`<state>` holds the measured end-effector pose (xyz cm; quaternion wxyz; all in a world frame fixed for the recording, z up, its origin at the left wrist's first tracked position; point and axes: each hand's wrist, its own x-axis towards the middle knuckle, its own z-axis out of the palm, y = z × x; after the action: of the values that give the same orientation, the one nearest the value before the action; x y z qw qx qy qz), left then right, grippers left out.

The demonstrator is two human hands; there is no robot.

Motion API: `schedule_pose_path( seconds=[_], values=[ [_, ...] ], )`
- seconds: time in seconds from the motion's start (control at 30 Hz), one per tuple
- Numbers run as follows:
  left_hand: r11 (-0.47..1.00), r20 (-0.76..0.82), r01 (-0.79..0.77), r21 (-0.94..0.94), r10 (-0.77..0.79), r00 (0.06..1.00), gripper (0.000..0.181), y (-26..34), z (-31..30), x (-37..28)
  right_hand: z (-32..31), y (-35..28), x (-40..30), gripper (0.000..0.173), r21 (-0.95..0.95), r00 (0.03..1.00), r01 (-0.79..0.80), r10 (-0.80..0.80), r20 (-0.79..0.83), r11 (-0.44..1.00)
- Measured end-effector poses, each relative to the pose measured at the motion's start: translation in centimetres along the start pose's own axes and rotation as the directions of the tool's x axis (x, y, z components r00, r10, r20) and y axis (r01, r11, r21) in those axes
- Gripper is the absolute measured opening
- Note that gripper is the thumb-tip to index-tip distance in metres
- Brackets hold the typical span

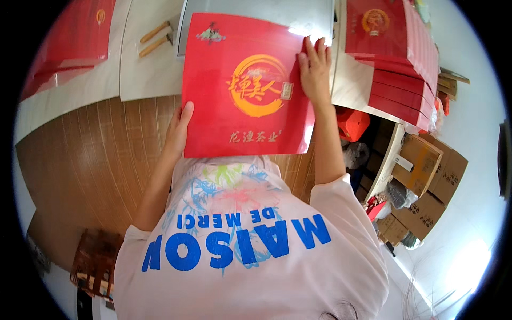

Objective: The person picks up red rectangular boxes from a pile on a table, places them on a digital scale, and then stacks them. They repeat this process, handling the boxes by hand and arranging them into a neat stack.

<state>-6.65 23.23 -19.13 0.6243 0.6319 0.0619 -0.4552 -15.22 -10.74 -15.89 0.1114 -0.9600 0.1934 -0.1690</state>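
Note:
A flat, square red box (pixel 212 80) is tilted up in front of my body, its printed face towards me. The face carries a yellow brushed ring and writing, and glossy reflections run along its right side. My left hand (pixel 182 122) grips the lower left edge, thumb in front and the other fingers hidden behind. Over the upper right edge lies my right hand (pixel 315 68), fingers stretched along the side. Behind the box, a smooth grey panel (pixel 256 8) with a raised rim is partly covered by it.
Two wooden-handled tools (pixel 155 40) lie on the pale worktop (pixel 148 76). Red boxes are stacked at the right (pixel 400 88), and more red packages (pixel 72 44) lie at the left. Cardboard cartons (pixel 426 172) stand lower right. A wooden chair (pixel 94 262) is behind, lower left.

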Motion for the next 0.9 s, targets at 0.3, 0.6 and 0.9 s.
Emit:
schedule_pose_path(
  seconds=[0.3, 0.6, 0.9],
  values=[
    [0.982, -0.047, 0.105, -0.160, -0.114, 0.992, 0.069, 3.3, 1.3, 1.2, 1.1, 2.3, 2.4, 0.039, 0.119, 1.000, 0.003, -0.006, 0.030, 0.993],
    [0.991, 0.069, 0.063, -0.117, -0.055, 0.996, 0.074, 5.0, 2.3, 5.0, 3.7, 6.3, 8.0, 0.040, 0.109, 1.000, -0.023, 0.021, 0.022, 0.994],
    [0.985, -0.003, 0.091, -0.148, -0.093, 0.996, 0.069, 0.9, 0.9, -2.5, 0.8, 0.4, 0.5, 0.037, 0.147, 0.994, -0.108, 0.102, 0.046, 0.983]
  ],
)
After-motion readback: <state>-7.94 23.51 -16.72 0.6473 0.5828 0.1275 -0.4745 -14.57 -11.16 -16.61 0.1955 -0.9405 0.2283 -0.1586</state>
